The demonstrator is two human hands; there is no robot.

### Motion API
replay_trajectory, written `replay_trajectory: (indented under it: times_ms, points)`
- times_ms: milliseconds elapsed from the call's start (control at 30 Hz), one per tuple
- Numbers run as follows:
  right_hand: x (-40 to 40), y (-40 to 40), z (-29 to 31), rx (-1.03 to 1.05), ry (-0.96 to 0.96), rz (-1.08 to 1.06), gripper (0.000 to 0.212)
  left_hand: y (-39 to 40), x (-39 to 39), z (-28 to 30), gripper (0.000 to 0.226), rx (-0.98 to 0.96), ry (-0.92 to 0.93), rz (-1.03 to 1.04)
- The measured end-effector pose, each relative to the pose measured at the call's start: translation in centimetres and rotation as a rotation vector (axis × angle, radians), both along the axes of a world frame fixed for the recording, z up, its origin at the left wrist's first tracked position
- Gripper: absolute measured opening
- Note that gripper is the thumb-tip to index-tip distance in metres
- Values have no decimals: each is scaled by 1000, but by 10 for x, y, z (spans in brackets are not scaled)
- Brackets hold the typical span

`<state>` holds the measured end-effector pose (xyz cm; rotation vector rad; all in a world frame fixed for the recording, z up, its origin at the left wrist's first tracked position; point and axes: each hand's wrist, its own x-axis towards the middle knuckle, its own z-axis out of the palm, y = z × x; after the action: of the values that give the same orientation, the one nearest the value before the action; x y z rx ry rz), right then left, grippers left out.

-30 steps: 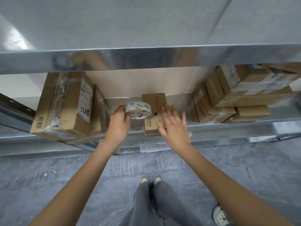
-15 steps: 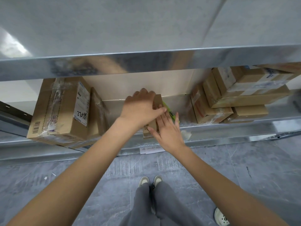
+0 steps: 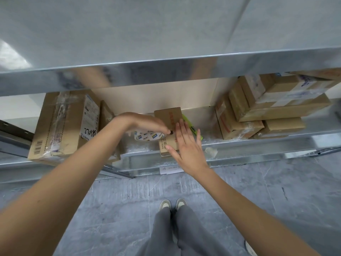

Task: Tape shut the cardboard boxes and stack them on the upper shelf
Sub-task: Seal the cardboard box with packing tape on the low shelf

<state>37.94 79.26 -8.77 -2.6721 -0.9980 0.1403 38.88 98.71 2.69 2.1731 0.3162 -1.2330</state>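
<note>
- A bare upper shelf (image 3: 166, 34) of grey metal fills the top of the view; we see no boxes on it.
- Beneath it, the lower shelf (image 3: 239, 150) carries a big labelled box (image 3: 62, 124) at its left end and a stack of taped boxes (image 3: 267, 108) at its right end.
- Near the middle of the lower shelf's front edge sits the small cardboard box (image 3: 168, 117) we judge to be the one being taped.
- Our right hand (image 3: 186, 143) lies flat on its top, fingers straight, steadying it.
- Our left hand (image 3: 144, 122) arches over the tape roll (image 3: 150, 136) just left of the box, fingertips pinching at the box top; whether they hold tape we cannot tell.
- A yellow-green cutter (image 3: 191, 129) lies just right of the box.
- The next move, in our judgement, calls for drawing tape along the seam, then cutting it.
</note>
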Motion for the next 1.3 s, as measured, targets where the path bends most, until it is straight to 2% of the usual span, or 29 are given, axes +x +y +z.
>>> replay_trajectory:
  times_ms: [100,167,267,300,333,400,467,600,700,767,867,933,1000,1067,1133,1300]
  points:
    - [1,-2,-1,21,23,29,83,6,-4,-5,38,-54,39,134]
    - [7,-2,0,151,113,-6,76,7,-6,-8,31,-78,-7,198]
    - [40,-9,-7,414,95,-270,48,8,-6,-12,32,-82,-21,190]
    - [55,-14,-12,413,113,-368,41,8,-6,-13,30,-85,-14,186]
    - [71,-18,-19,333,169,-432,37,8,-5,-14,28,-83,-14,189]
    - [93,-21,-32,38,267,-425,28,9,-4,-15,26,-75,-19,195]
    - [102,-16,-37,-156,229,-344,26,10,-3,-18,27,-84,-17,205]
    - [106,5,-40,-233,148,-191,26,10,-1,-20,27,-97,-4,220]
    - [106,8,-39,-242,218,-223,18,11,0,-21,26,-105,5,229]
    - [106,3,-33,-104,326,-316,16,10,-1,-22,30,-95,2,219]
    - [103,-11,-6,342,563,-503,21,8,-1,-22,29,-85,-8,220]
    - [94,-21,20,637,808,-584,24,9,1,-21,23,-89,-15,233]
    - [79,-35,40,838,1051,-540,18,9,1,-20,23,-94,-13,232]
    - [60,-49,51,852,1163,-429,18,9,-1,-20,31,-96,-13,221]
    - [43,-59,54,825,1196,-361,18,8,-2,-17,41,-88,-24,214]
    - [11,-65,48,756,1129,-339,16,7,-2,-11,45,-85,-51,187]
